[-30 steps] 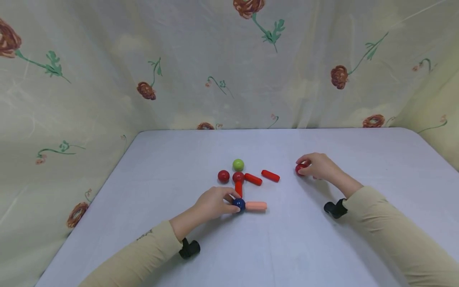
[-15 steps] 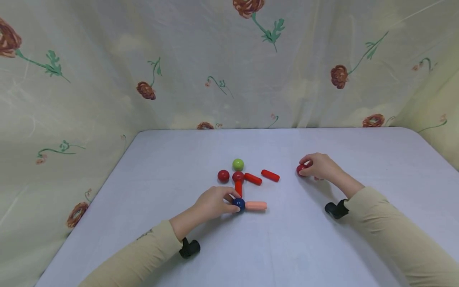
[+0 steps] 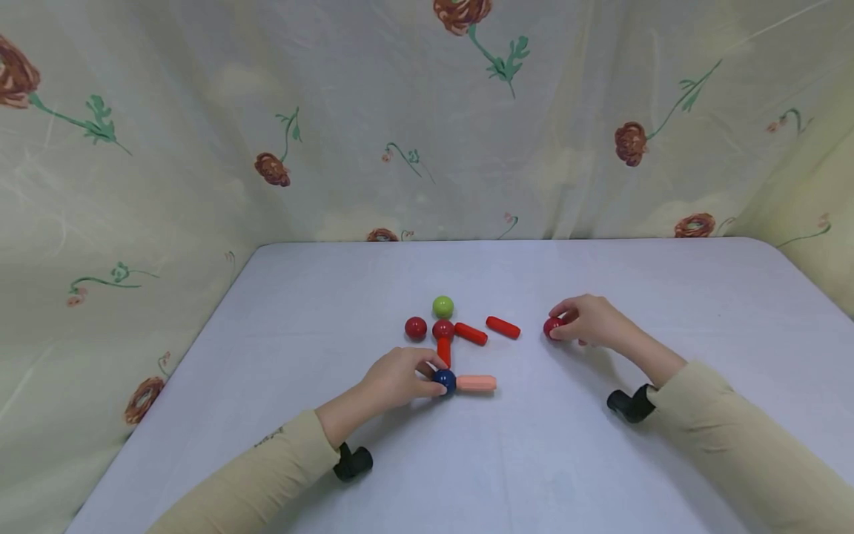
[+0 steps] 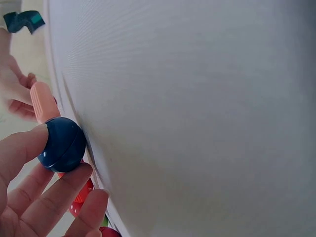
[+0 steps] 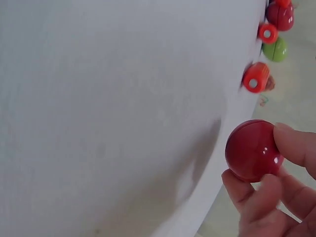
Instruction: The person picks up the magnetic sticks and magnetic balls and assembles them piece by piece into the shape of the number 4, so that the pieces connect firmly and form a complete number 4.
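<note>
My left hand (image 3: 402, 377) pinches a dark blue ball (image 3: 444, 381) between thumb and fingers. A pink rod (image 3: 477, 383) touches the ball's right side, and a red rod (image 3: 443, 352) runs from behind it to a red ball (image 3: 443, 330). Off to the right, my right hand (image 3: 590, 321) grips another red ball (image 5: 253, 150) with its thumb and fingertips. In the right wrist view that ball appears raised off the table, its shadow lying apart from it.
Behind the joined pieces sits a green ball (image 3: 443, 306); a loose red ball (image 3: 416, 328) lies at their left. One red rod (image 3: 471, 333) meets the middle red ball, and another red rod (image 3: 503, 327) lies farther right. All are on a white table (image 3: 320, 297) before a flowered curtain (image 3: 333, 111).
Over the last half second my right hand has come slightly nearer and to the left, carrying its red ball. The left hand and the blue ball have stayed put.
</note>
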`<state>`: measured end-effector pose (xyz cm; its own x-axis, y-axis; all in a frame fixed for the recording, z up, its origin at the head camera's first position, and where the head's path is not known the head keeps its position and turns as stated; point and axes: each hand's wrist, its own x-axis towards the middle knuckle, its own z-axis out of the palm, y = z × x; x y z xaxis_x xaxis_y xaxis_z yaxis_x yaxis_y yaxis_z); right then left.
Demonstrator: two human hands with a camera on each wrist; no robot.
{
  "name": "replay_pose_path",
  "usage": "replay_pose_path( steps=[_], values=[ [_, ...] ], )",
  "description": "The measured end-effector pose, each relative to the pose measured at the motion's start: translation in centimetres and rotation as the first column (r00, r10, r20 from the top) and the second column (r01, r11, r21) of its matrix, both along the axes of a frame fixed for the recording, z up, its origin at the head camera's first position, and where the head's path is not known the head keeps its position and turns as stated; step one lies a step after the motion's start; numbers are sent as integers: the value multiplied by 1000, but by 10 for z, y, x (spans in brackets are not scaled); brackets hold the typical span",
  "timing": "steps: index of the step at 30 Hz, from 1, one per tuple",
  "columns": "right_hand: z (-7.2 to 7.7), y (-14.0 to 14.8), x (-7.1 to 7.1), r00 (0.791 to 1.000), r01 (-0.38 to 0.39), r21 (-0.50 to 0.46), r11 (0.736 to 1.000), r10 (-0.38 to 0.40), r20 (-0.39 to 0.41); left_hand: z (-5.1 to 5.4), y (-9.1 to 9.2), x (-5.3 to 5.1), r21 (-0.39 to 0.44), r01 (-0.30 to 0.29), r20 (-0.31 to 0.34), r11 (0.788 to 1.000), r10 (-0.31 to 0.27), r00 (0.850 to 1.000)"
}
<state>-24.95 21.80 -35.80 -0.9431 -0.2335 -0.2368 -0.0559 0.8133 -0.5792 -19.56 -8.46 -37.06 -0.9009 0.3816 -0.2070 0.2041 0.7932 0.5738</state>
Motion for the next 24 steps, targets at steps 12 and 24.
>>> replay_pose_path(
  steps=[12, 24],
  values=[
    [4, -21, 25, 994, -108, -28, 994, 107, -34, 2, 2, 1, -6, -9, 4, 1000, 9, 1000],
    [3, -39, 42, 983, -183, -70, 981, 184, 3, 1, 2, 0, -9, -12, 9, 1000, 13, 1000]
  ],
)
